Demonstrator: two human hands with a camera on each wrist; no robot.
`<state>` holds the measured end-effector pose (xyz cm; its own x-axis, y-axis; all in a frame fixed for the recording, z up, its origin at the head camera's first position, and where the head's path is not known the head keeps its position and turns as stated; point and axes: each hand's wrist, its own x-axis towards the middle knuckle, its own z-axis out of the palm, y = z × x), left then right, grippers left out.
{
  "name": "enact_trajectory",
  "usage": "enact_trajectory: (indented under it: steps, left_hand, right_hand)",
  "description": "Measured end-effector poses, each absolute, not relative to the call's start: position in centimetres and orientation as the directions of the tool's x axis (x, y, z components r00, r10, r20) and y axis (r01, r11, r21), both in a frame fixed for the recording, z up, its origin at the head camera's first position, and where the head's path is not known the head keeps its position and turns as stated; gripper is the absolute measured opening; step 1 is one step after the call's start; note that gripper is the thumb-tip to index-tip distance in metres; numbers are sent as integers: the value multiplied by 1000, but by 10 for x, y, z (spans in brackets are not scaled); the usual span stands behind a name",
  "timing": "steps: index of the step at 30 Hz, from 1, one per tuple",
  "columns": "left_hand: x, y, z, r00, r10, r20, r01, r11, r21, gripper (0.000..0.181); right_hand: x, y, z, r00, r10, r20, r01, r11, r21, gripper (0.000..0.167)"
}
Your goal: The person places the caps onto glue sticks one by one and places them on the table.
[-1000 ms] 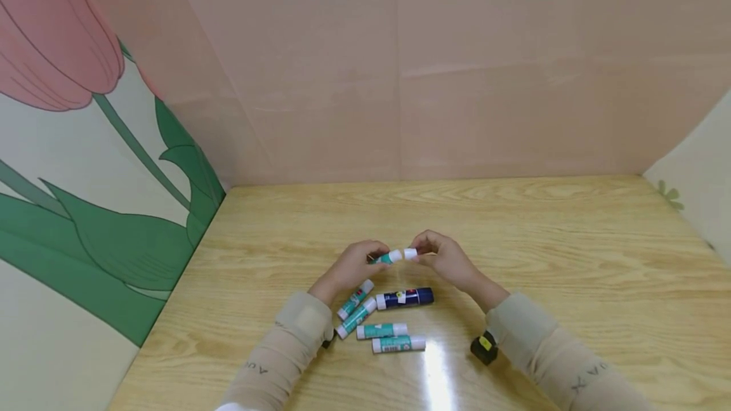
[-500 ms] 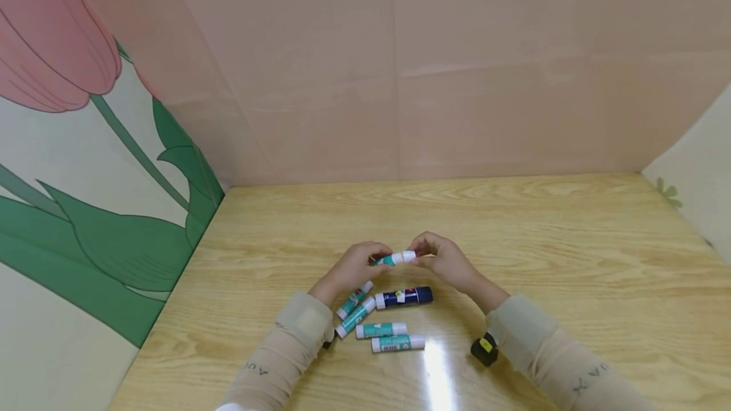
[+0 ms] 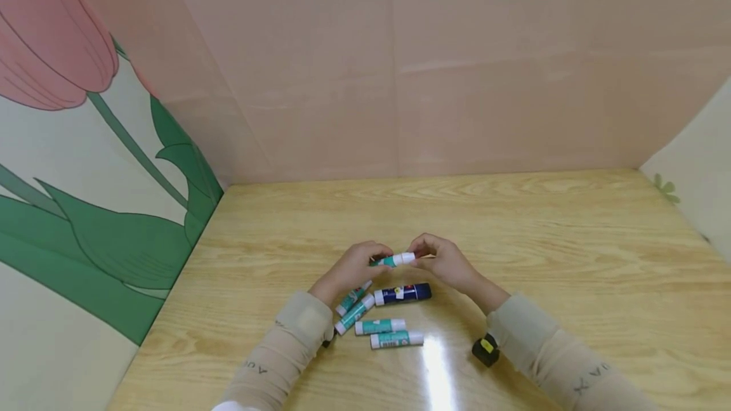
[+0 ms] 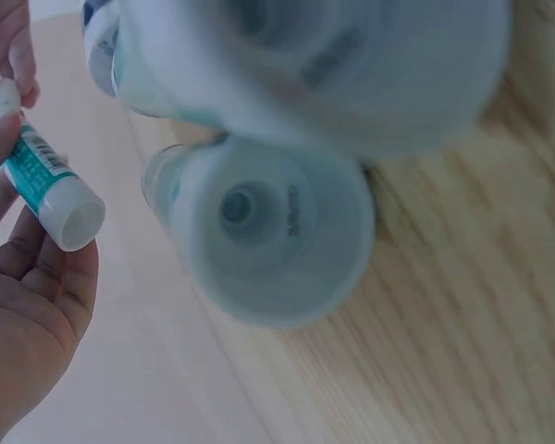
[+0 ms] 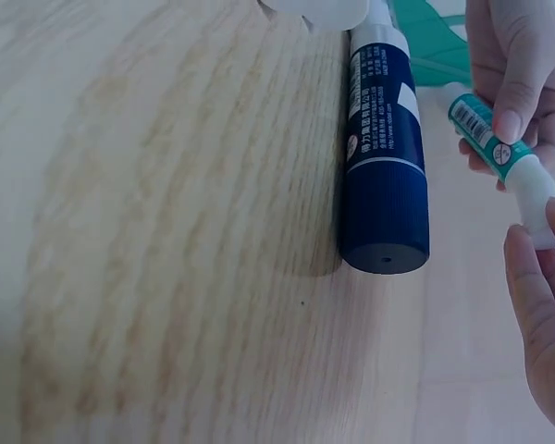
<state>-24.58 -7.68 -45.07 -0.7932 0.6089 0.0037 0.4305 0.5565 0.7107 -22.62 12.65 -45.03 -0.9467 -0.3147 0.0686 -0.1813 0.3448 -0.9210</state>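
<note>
My left hand [image 3: 355, 267] grips the teal-labelled body of a small glue stick [image 3: 391, 261], held just above the table. At its other end, my right hand [image 3: 448, 262] pinches the white cap [image 3: 408, 257] between thumb and fingers. Cap and stick meet end to end, slightly bent out of line in the right wrist view, where the cap [image 5: 536, 208] shows between the fingertips. From the left wrist, the white base of the glue stick [image 4: 51, 180] faces the camera. Nearest below the hands lies a larger dark blue glue stick [image 3: 403, 294].
Several teal and white glue sticks lie on the wooden table [image 3: 531, 227]: a slanted pair [image 3: 355, 314] by the left wrist and two [image 3: 396, 339] nearer the front. A pinkish panel [image 3: 485, 81] stands behind the table, with a tulip-patterned one [image 3: 131, 259] at left.
A second ago the cap was apart from the glue stick, with a small gap. My right hand has brought it against the stick's end. The other glue sticks stay where they were.
</note>
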Motion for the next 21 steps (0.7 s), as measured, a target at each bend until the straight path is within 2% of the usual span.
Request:
enact_trajectory:
  steps: [8, 21]
  left_hand:
    - [-242, -73, -450, -775, 632, 17, 484, 575, 660, 22]
    - [-235, -71, -449, -757, 653, 16, 525, 593, 611, 27]
  right_hand:
    - [-220, 129, -452, -951, -303, 59, -181, 394, -901, 13]
    - [-210, 132, -451, -945, -318, 75, -205, 397, -895, 14]
